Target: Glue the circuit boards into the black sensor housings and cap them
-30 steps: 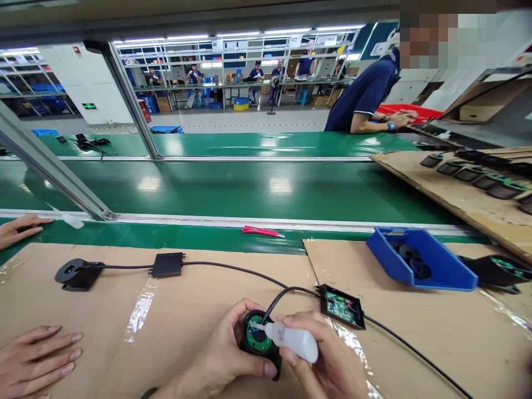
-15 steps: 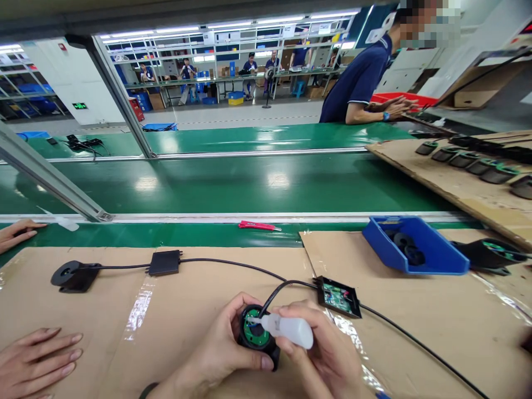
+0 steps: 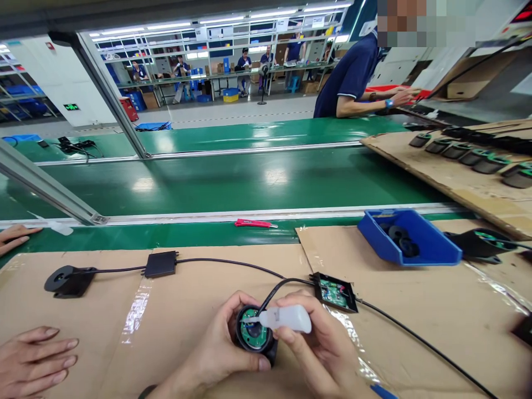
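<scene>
My left hand (image 3: 224, 346) is wrapped round a round black housing (image 3: 272, 354) whose open top faces me. Inside the housing sits a green circuit board (image 3: 260, 338). Between the fingers of my right hand (image 3: 322, 338) is a small white squeeze bottle (image 3: 291, 318), lying nearly level. Its thin nozzle points left, over the board; whether the tip touches cannot be made out. A black cable (image 3: 270, 293) runs from the housing to an open black box (image 3: 336, 292) with a green board inside.
A blue bin (image 3: 432, 249) holds black round parts. Behind the cardboard lies a red utility knife (image 3: 253, 223). At left are another person's hand (image 3: 37, 354) and a finished-looking black unit (image 3: 68, 281). Several housings (image 3: 474, 157) stand on a board at right; a co-worker (image 3: 349, 77) leans beyond.
The whole view has shifted slightly. My hands keep their hold, and the bottle lies a little flatter over the board. The co-worker's hands have moved at the far right.
</scene>
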Motion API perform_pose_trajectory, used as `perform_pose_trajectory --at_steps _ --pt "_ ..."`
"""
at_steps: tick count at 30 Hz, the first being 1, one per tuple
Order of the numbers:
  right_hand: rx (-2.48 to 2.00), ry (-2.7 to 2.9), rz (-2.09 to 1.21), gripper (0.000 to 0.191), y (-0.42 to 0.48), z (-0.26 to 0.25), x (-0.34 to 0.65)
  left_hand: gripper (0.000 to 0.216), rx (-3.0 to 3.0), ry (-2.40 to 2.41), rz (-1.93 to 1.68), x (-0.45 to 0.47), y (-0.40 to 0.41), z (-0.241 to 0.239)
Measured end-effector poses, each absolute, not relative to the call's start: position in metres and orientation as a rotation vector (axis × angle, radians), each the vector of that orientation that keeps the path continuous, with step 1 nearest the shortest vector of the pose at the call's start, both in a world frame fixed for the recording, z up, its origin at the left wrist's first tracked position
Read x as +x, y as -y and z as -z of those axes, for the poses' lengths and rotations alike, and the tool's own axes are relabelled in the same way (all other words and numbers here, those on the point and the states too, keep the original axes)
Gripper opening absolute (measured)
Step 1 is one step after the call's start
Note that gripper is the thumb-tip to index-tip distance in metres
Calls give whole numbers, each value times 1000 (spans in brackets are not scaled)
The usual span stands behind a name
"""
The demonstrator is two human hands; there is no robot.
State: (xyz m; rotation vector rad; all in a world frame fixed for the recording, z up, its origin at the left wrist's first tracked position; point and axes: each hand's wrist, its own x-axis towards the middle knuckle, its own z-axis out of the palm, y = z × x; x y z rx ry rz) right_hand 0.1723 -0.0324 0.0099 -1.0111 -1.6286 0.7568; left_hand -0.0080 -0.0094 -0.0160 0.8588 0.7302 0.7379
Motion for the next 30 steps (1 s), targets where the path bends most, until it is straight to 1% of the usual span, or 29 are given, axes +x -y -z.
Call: perform_pose_trajectory --at_steps 5,8,12,16,19,21,24,27,30 --pt "-1035 1437 -971 15 35 -8 175 65 898 -739 -727 -9 9 15" --pt "-989 1192 -927 15 28 -13 186 63 999 -807 -738 -9 8 14" --pt "-989 980 -828 18 -2 -20 215 50 1350 -1015 -821 -9 6 17" --pt "-1103 1067 -728 31 -48 -16 243 50 1667 -1224 -773 -11 5 22" --pt "-1186 1183 -707 40 -89 -3 254 52 1777 -1306 -698 -14 3 23" --pt "-1247 1236 -686 39 -116 10 256 49 1801 -1331 -692 -15 1 23" --pt "-1338 1306 -646 27 -149 30 255 44 1859 -1349 -721 -16 -2 21" --pt "-1390 1368 -640 23 -168 45 254 42 1869 -1363 -698 -16 -4 20" --pt "-1430 1427 -624 22 -173 52 254 47 1794 -1356 -644 -19 -4 17"
